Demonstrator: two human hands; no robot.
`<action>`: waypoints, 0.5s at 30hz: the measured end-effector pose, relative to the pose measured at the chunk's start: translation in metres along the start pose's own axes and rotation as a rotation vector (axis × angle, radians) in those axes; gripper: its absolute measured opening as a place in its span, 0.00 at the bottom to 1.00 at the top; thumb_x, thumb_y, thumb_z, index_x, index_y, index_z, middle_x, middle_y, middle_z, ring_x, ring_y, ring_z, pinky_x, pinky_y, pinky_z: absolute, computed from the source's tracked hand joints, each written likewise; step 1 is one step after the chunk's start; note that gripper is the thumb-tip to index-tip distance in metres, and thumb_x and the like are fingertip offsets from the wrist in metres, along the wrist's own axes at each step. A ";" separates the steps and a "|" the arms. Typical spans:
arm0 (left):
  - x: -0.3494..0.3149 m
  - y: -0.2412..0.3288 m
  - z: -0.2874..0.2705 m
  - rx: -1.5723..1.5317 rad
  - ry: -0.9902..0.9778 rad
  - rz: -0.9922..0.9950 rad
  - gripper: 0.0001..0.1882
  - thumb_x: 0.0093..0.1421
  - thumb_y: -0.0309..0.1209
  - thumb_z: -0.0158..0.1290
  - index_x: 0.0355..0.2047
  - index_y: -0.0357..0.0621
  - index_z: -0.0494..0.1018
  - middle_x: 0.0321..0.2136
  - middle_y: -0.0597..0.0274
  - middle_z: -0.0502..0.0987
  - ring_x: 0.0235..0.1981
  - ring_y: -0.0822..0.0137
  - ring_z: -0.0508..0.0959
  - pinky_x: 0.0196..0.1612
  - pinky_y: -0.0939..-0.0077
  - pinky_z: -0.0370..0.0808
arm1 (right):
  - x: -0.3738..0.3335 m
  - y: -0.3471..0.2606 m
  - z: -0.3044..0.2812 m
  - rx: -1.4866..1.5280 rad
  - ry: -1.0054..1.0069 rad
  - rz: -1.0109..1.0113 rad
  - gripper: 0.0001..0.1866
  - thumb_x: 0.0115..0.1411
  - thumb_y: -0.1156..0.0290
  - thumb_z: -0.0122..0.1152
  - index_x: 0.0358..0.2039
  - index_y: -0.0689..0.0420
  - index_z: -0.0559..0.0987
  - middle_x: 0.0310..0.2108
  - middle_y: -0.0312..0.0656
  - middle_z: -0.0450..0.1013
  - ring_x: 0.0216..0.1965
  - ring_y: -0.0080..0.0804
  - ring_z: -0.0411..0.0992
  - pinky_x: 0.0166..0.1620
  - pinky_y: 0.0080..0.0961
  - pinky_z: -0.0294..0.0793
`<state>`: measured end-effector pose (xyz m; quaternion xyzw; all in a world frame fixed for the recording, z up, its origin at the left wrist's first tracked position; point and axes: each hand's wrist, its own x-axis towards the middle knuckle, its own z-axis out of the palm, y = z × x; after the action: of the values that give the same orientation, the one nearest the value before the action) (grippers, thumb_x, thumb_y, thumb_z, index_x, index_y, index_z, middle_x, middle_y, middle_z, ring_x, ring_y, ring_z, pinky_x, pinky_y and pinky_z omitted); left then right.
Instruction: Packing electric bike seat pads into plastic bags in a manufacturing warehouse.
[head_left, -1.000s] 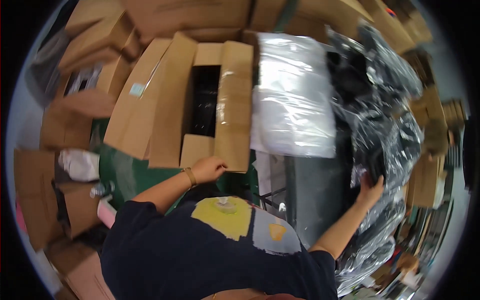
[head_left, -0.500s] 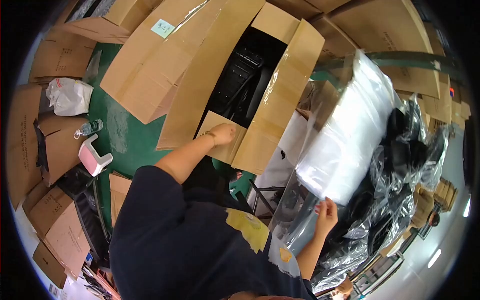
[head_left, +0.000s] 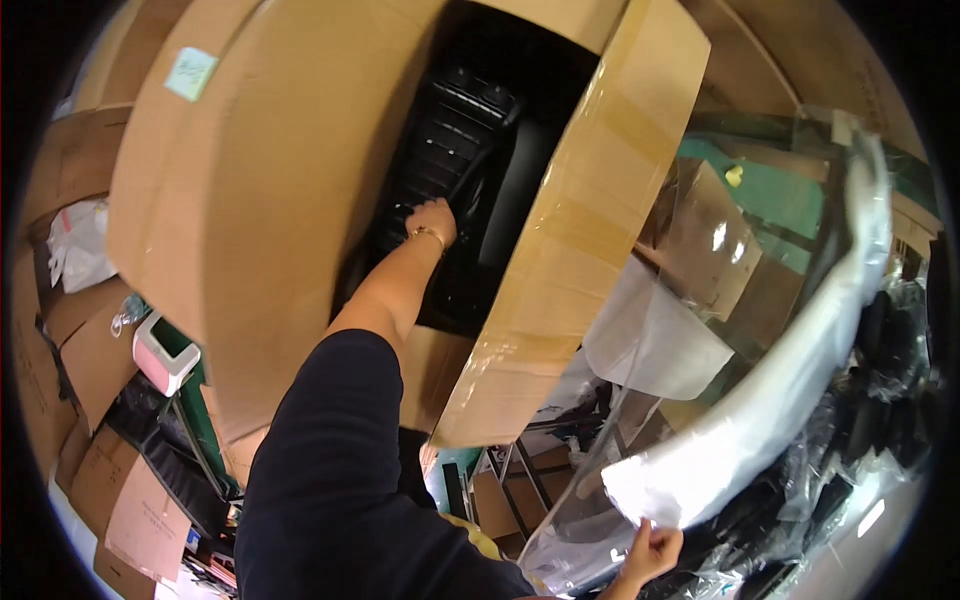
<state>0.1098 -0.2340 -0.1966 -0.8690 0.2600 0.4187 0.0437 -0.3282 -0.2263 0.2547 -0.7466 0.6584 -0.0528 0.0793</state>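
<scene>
My left hand (head_left: 432, 222) reaches down into an open cardboard box (head_left: 290, 200), its fingers curled against the stacked black plastic parts (head_left: 450, 140) inside. What those fingers hold, if anything, is hidden. At the lower right, my right hand (head_left: 655, 552) pinches the near edge of a stack of clear plastic bags (head_left: 740, 450). The stack curves upward and away from the hand. A tall box flap (head_left: 570, 230) stands open between my two hands.
Black parts wrapped in clear plastic (head_left: 870, 400) are heaped at the right. A pink and white stool (head_left: 167, 353), a white plastic bag (head_left: 80, 245) and more cartons stand at the left. A metal frame (head_left: 520, 490) shows below the box.
My left hand has gone from the box's near flap down into the box. My view has moved closer to the box. The plastic stack now looks narrower and curved, my right hand still at its edge.
</scene>
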 end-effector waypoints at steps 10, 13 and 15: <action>0.070 -0.001 0.028 0.146 0.144 0.016 0.17 0.57 0.40 0.51 0.42 0.45 0.67 0.39 0.55 0.77 0.41 0.55 0.78 0.42 0.60 0.72 | -0.001 -0.007 -0.012 -0.046 0.008 0.081 0.16 0.50 0.75 0.67 0.18 0.60 0.66 0.16 0.36 0.63 0.19 0.23 0.58 0.23 0.23 0.64; 0.024 0.013 -0.019 0.087 0.124 0.078 0.19 0.55 0.42 0.53 0.42 0.44 0.67 0.39 0.50 0.77 0.42 0.55 0.78 0.43 0.59 0.72 | 0.003 -0.003 -0.014 -0.207 -0.075 -0.055 0.18 0.48 0.68 0.71 0.21 0.60 0.67 0.18 0.35 0.64 0.19 0.24 0.59 0.25 0.23 0.65; -0.006 0.029 -0.062 -0.005 0.109 0.212 0.21 0.55 0.43 0.52 0.43 0.43 0.67 0.38 0.48 0.77 0.43 0.52 0.77 0.45 0.60 0.72 | 0.000 0.000 -0.002 -0.021 0.051 0.048 0.21 0.45 0.83 0.68 0.15 0.57 0.60 0.15 0.31 0.53 0.18 0.20 0.50 0.22 0.18 0.52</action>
<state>0.1368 -0.2746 -0.1480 -0.8581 0.3516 0.3739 -0.0171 -0.3283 -0.2268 0.2562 -0.7299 0.6784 -0.0630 0.0559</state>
